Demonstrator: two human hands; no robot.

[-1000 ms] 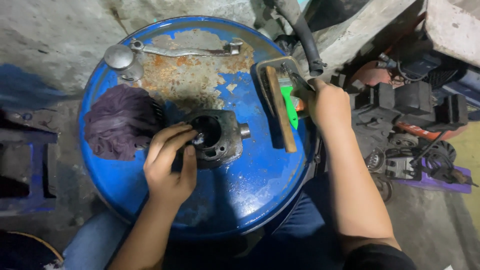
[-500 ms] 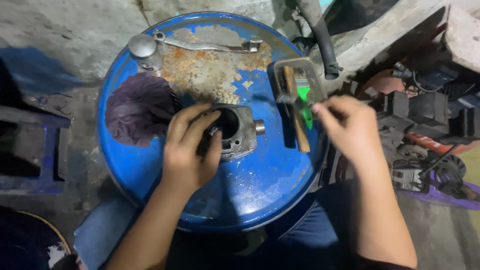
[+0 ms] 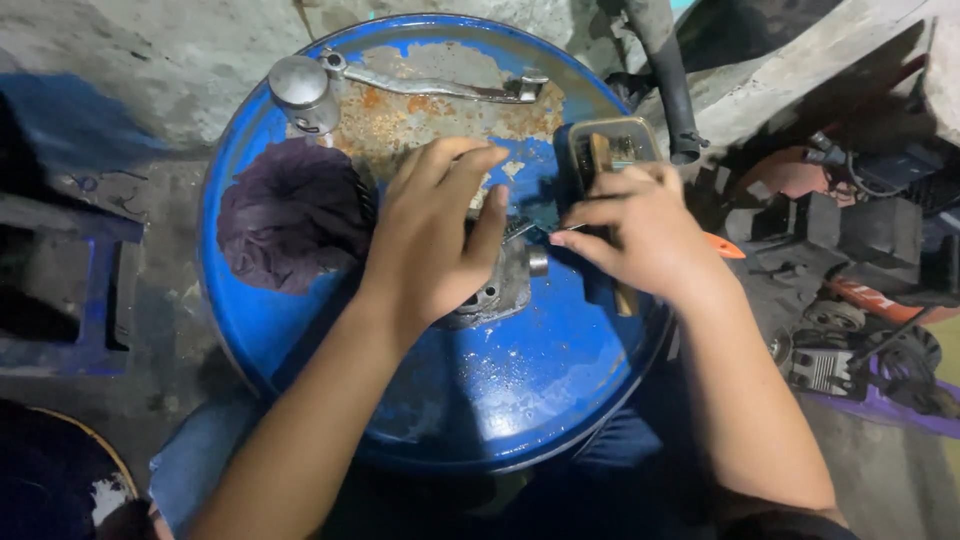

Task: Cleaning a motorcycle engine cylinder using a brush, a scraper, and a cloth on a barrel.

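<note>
Grey metal casting (image 3: 500,290) mostly hidden under left hand (image 3: 435,235); right hand's (image 3: 640,235) thin tool indistinct

Metal part (image 3: 500,290) sat mid-drum lid (image 3: 520,400), left hand (image 3: 435,235) on top of it. Rag (image 3: 285,215) lay left of it, tray (image 3: 600,150) right, under right hand (image 3: 645,235). Lever (image 3: 440,87) lay along the far edge.

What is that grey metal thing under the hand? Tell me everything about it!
The grey metal part is a chunky cast piece, dull and grimy, with a short round stub sticking out on its right side and a round opening partly showing underneath. It sits near the middle of the rusty blue drum lid. The left hand lies over its top, hiding most of it. The right hand brings a thin tool tip close to its upper edge.
</note>
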